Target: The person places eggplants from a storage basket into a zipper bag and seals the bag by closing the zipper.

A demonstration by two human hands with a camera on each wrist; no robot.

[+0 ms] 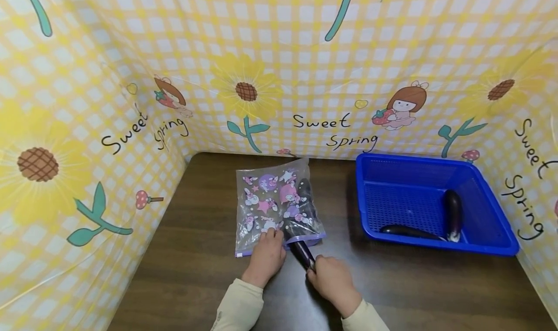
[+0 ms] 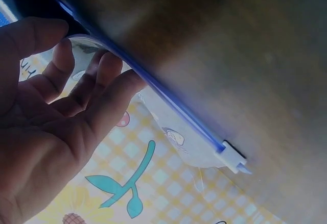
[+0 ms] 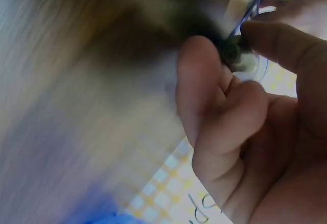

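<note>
A clear zip bag [image 1: 261,190] with pink and purple cartoon prints lies flat on the table, its purple-edged mouth toward me. My left hand [image 1: 267,254] pinches that mouth edge; in the left wrist view its fingers [image 2: 110,71] curl at the purple zip strip, whose white slider [image 2: 232,156] shows. An eggplant [image 1: 301,253] is partly inside the bag, and my right hand [image 1: 333,278] grips its near end. A dark shape [image 1: 306,188] shows through the bag's right side; I cannot tell whether it is a separate eggplant. The right wrist view is blurred, with the stem end [image 3: 232,53] by the fingertips.
A blue plastic basket [image 1: 364,195] stands at the right of the table. Inside it are two eggplants, one upright along the right [image 1: 453,214] and one along the near wall [image 1: 410,231]. Yellow checked cloth [image 1: 305,79] walls the table's back and sides.
</note>
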